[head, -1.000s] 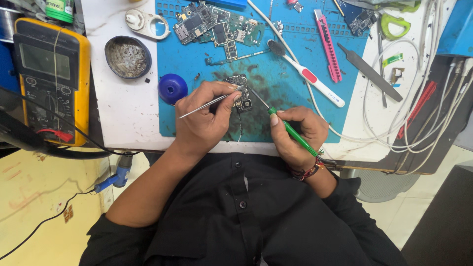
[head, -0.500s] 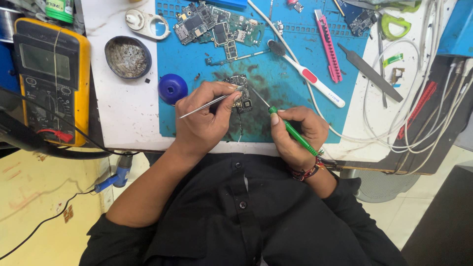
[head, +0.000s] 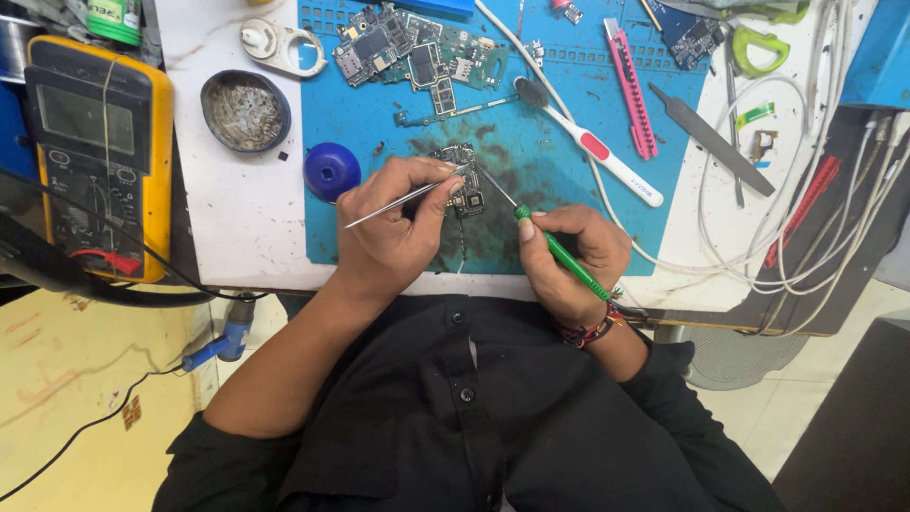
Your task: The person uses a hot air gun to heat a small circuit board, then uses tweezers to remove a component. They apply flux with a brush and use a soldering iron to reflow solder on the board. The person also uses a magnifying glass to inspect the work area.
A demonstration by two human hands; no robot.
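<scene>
Centrally, small circuit board (head: 463, 185) between left hand (head: 393, 232) gripping tweezers (head: 403, 197) and right hand (head: 569, 261) gripping green screwdriver (head: 559, 251).

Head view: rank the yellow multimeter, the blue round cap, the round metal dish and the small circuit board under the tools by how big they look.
1. yellow multimeter, clearly largest.
2. round metal dish.
3. blue round cap and small circuit board: they look alike, and the left hand hides part of the board, so no ranking.
</scene>
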